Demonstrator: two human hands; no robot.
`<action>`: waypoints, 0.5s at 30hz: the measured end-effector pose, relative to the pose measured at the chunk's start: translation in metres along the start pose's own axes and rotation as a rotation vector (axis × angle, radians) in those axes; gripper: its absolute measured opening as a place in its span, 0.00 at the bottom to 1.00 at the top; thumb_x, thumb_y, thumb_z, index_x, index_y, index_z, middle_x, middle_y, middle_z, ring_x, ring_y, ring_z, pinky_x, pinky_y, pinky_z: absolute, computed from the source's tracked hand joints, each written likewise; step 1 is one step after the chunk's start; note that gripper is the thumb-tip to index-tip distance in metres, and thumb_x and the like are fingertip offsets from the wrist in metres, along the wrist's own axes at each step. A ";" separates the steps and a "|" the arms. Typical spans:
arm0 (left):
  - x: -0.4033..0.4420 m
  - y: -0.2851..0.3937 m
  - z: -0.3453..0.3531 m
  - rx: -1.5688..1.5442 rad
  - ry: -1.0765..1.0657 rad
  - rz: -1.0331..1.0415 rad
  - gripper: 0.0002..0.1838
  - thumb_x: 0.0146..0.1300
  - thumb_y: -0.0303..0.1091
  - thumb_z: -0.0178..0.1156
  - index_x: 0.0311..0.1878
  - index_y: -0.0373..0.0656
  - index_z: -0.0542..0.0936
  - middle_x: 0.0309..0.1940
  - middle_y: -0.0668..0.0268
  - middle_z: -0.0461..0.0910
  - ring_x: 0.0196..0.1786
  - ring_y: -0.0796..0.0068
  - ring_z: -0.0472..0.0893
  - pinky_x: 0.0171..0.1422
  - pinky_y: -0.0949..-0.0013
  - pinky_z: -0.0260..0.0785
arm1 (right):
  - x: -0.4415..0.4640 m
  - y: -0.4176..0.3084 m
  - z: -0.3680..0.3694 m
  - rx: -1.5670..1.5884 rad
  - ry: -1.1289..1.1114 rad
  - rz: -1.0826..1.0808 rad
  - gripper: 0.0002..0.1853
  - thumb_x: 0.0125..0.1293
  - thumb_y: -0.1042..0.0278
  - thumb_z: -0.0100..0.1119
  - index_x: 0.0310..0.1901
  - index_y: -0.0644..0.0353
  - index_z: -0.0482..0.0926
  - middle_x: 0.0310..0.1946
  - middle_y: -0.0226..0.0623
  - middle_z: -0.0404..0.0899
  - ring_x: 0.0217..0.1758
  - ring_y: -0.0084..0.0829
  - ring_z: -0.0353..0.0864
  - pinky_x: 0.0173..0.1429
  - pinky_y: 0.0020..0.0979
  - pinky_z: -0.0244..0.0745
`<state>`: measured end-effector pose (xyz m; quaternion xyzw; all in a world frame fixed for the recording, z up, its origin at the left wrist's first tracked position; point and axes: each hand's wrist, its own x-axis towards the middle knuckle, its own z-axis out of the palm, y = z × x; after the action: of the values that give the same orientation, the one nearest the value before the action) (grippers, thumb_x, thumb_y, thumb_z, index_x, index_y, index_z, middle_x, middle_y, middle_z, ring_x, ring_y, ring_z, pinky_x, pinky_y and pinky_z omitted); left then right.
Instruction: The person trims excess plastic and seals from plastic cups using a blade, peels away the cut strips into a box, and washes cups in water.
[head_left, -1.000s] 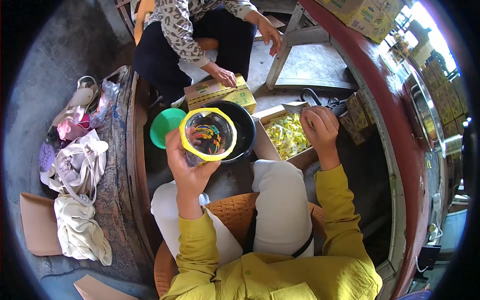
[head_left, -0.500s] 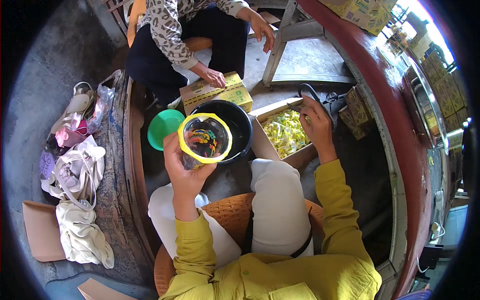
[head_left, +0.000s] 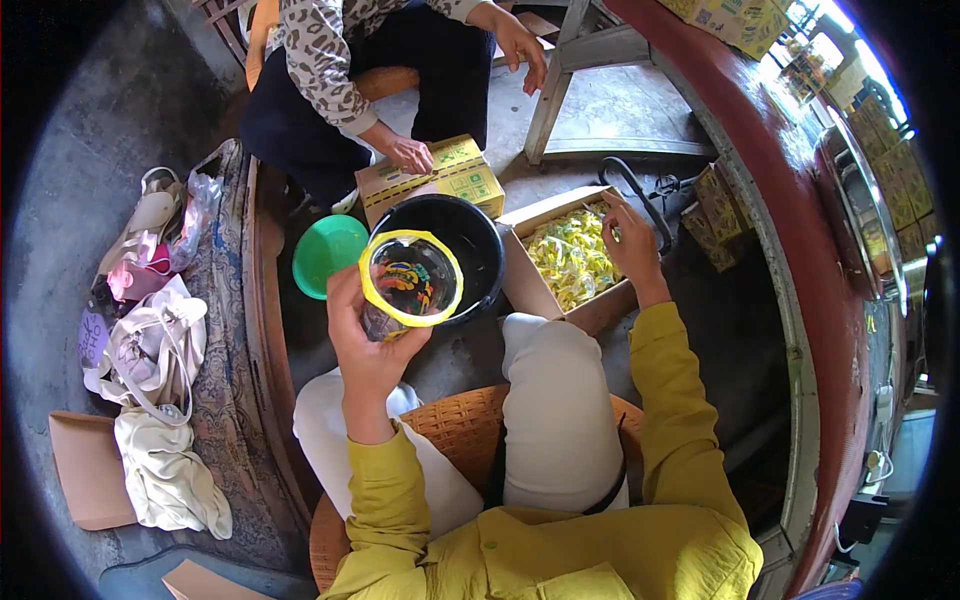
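Note:
My left hand [head_left: 370, 345] is wrapped round a clear jar [head_left: 412, 280] with a yellow rim, its mouth turned up toward me. Colourful printing shows through the jar, which is above the edge of a black bucket [head_left: 478, 240]. Over the right side of an open carton [head_left: 590, 312], my right hand [head_left: 630, 245] has its fingers curled together; what they hold, if anything, is too small to make out. Small yellow-wrapped packets [head_left: 568, 255] fill that carton.
A green basin [head_left: 330, 255] stands left of the bucket. Across from me, a person's hand [head_left: 408, 155] rests on a closed yellow carton [head_left: 455, 180]. Bags [head_left: 160, 340] lie on the left bench, and a red-edged table [head_left: 800, 260] runs along my right.
My right hand has dropped slightly, with its fingers more curled. The left hand still holds the jar in nearly the same place. The other person's hand has shifted slightly left with the view.

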<state>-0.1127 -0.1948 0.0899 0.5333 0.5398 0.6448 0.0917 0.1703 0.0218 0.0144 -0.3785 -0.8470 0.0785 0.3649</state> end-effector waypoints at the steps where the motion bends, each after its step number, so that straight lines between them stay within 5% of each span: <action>1: 0.000 0.000 0.000 -0.004 0.002 -0.009 0.35 0.35 0.33 0.71 0.49 0.40 0.66 0.42 0.60 0.69 0.46 0.67 0.71 0.49 0.69 0.67 | -0.001 0.002 -0.001 0.008 -0.033 0.053 0.09 0.48 0.80 0.56 0.33 0.60 0.71 0.43 0.39 0.76 0.40 0.37 0.77 0.41 0.33 0.71; 3: 0.000 -0.001 -0.002 0.060 -0.012 0.021 0.35 0.35 0.32 0.71 0.49 0.40 0.67 0.42 0.60 0.69 0.46 0.67 0.71 0.50 0.68 0.66 | -0.002 0.007 -0.002 0.026 -0.095 0.157 0.13 0.49 0.81 0.57 0.39 0.60 0.73 0.45 0.42 0.75 0.38 0.32 0.78 0.39 0.29 0.73; 6: 0.000 -0.003 -0.004 0.109 -0.021 0.030 0.35 0.34 0.31 0.71 0.49 0.40 0.67 0.42 0.60 0.69 0.46 0.66 0.71 0.51 0.68 0.65 | -0.004 0.018 0.012 0.449 0.112 0.455 0.26 0.49 0.82 0.59 0.52 0.62 0.68 0.47 0.45 0.74 0.36 0.24 0.78 0.37 0.23 0.74; 10: -0.001 -0.004 -0.003 0.148 -0.022 -0.011 0.34 0.33 0.30 0.71 0.48 0.40 0.67 0.42 0.60 0.69 0.45 0.67 0.72 0.50 0.68 0.66 | -0.015 0.041 0.036 0.851 0.168 0.519 0.40 0.45 0.83 0.63 0.62 0.61 0.56 0.57 0.45 0.64 0.38 0.22 0.75 0.35 0.18 0.72; 13: -0.001 -0.006 0.000 0.125 -0.036 -0.042 0.34 0.33 0.26 0.70 0.48 0.40 0.67 0.43 0.60 0.68 0.44 0.68 0.73 0.48 0.70 0.67 | -0.037 0.057 0.056 1.396 0.003 0.783 0.38 0.49 0.84 0.59 0.62 0.63 0.53 0.58 0.47 0.62 0.38 0.20 0.74 0.33 0.15 0.70; 15: -0.002 -0.013 -0.002 0.188 -0.068 -0.043 0.34 0.32 0.25 0.70 0.48 0.40 0.66 0.43 0.60 0.67 0.44 0.68 0.73 0.49 0.70 0.67 | -0.058 0.063 0.062 1.912 -0.142 0.749 0.34 0.53 0.83 0.52 0.62 0.63 0.52 0.61 0.50 0.57 0.31 0.13 0.73 0.29 0.11 0.67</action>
<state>-0.1190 -0.1925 0.0786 0.5494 0.6058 0.5708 0.0732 0.1907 0.0347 -0.0886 -0.1641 -0.2774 0.8508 0.4149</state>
